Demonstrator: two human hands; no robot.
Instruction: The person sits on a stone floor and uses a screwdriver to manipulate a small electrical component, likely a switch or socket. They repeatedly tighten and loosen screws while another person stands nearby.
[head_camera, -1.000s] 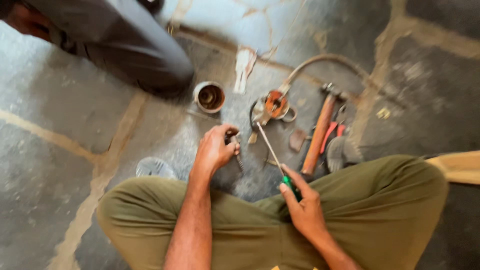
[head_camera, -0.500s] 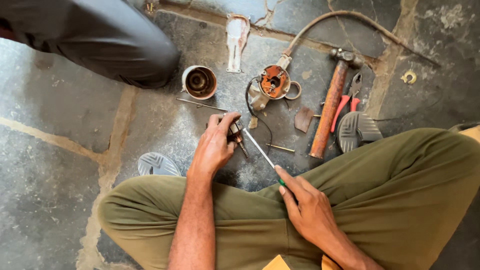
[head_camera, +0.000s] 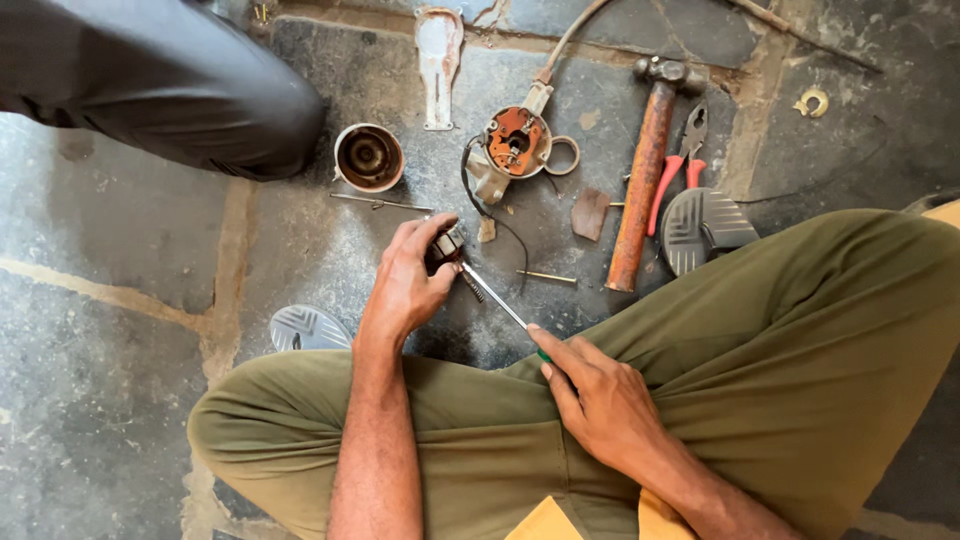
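The person sits cross-legged on the rough grey stone floor (head_camera: 120, 420). Their left hand (head_camera: 405, 285) has its fingers curled tight around a small dark metal part (head_camera: 447, 244), pinning it near the floor just in front of the knees. The right hand (head_camera: 600, 395) is closed on the green handle of a slim steel-shafted screwdriver (head_camera: 495, 298), whose tip meets that part.

To my eye, the work goes best with the shaft kept in line with the fastener and the left hand bearing down so nothing twists.

Beyond the small part lies a round orange-and-grey mechanism with a dark lead (head_camera: 515, 140); left of that is a rusty metal cup (head_camera: 368, 157), and to the right a long wooden-handled hammer (head_camera: 648, 180) beside red-handled pliers (head_camera: 680, 165). Another person's dark trouser leg (head_camera: 170, 90) is at the far left.
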